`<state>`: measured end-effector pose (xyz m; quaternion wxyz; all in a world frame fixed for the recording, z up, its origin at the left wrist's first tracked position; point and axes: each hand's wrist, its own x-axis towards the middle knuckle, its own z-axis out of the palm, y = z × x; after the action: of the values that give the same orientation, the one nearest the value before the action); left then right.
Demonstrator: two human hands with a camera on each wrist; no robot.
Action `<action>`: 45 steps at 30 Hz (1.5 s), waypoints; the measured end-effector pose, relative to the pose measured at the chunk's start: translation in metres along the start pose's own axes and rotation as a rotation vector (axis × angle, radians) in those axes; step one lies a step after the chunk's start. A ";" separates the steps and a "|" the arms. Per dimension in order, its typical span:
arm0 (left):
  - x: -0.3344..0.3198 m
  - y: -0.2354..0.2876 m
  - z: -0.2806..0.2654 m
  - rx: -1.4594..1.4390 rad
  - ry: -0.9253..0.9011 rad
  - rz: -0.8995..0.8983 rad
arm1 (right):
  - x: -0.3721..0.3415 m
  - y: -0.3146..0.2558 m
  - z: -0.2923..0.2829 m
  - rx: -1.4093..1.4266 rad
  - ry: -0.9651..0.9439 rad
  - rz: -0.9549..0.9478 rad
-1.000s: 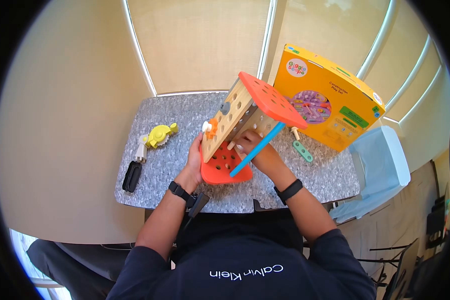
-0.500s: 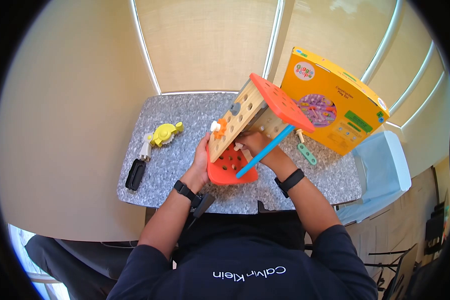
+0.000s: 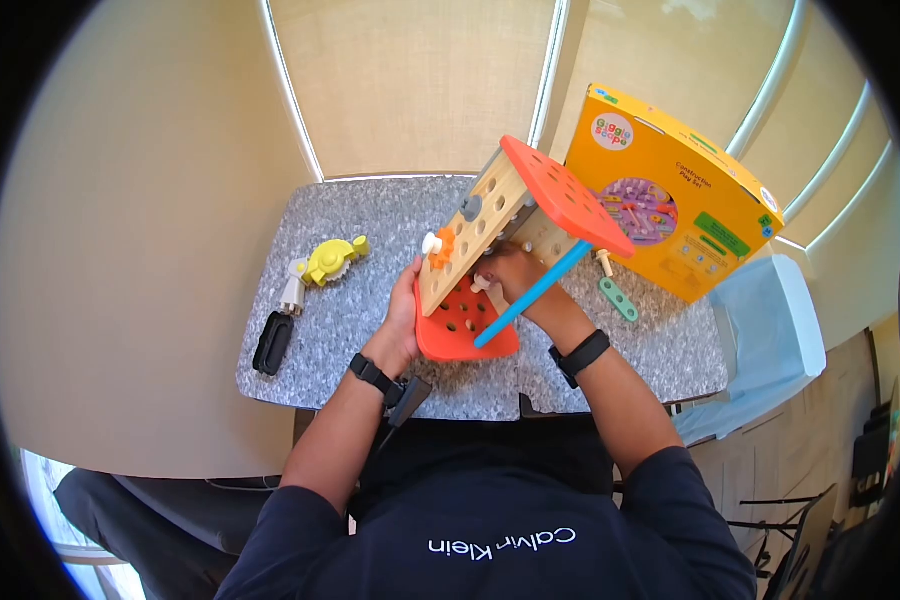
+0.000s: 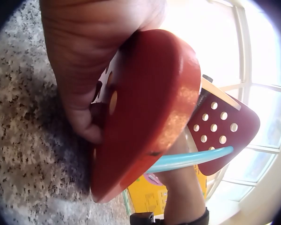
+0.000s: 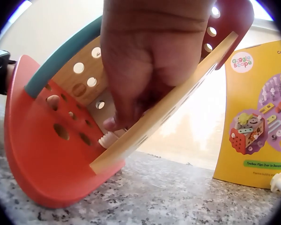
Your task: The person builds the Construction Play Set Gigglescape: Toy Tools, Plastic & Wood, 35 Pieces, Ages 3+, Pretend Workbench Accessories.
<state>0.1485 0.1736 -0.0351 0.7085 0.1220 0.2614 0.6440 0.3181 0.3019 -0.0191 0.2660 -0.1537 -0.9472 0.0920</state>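
Observation:
A toy toolbox of wood and red plastic-looking panels, full of round holes, stands tilted over the table. My left hand grips its near red end panel, thumb curled over the edge in the left wrist view. My right hand reaches inside, behind the blue bar. Its fingers pinch a small cream toy screw, whose ridged part shows below the thumb in the right wrist view; the other fingers are hidden. An orange gear with a white knob and a grey piece sit on the wooden side.
At the left of the speckled table lies a yellow toy saw piece on a grey-and-black handle. A yellow box stands at the back right. Before it lie a green holed strip and a cream screw.
The small piece at my right fingertips has turned, its cross-shaped end now showing. The right hand sits slightly deeper inside the toolbox. My left hand keeps its grip.

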 end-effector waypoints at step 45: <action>-0.008 0.000 0.012 0.056 0.080 0.023 | 0.002 -0.009 0.010 -0.118 0.167 0.116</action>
<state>0.1545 0.1675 -0.0236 0.6865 0.1192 0.3060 0.6488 0.3094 0.2932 -0.0242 0.3286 -0.2307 -0.9150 0.0382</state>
